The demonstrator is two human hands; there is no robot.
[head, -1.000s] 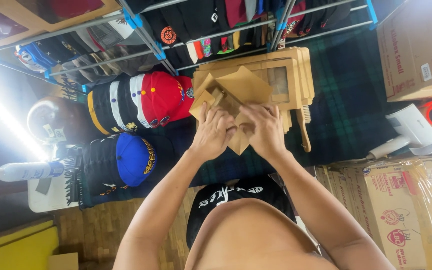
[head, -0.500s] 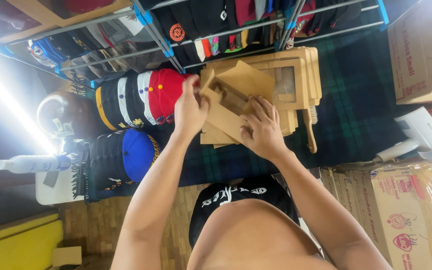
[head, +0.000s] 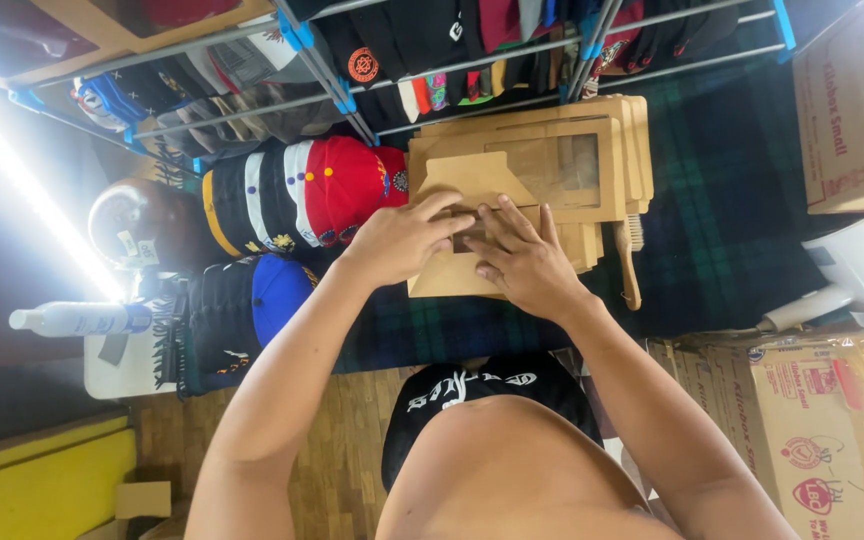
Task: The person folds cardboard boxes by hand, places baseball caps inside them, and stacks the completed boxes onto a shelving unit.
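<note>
Together, two hands, left hand [head: 397,240], right hand [head: 524,262], fingers flat on one kraft box [head: 472,180]; one stack of flat boxes [head: 592,150] behind

I take this for a small cap seller's stockroom or packing corner, set up in a room with a wood-block floor [head: 347,430]. Just left of my hands, stacked caps [head: 297,195] lie in rows on a dark plaid cloth [head: 722,200], with a blue cap [head: 277,295] nearer me. Beyond my hands, a metal rack [head: 452,70] hangs thick with more caps. Flat kraft window boxes [head: 562,160] are piled right under and past my fingers. To the right sit large cardboard shipping cartons [head: 802,430], some wrapped in film. A spray bottle [head: 77,318] lies far left.
</note>
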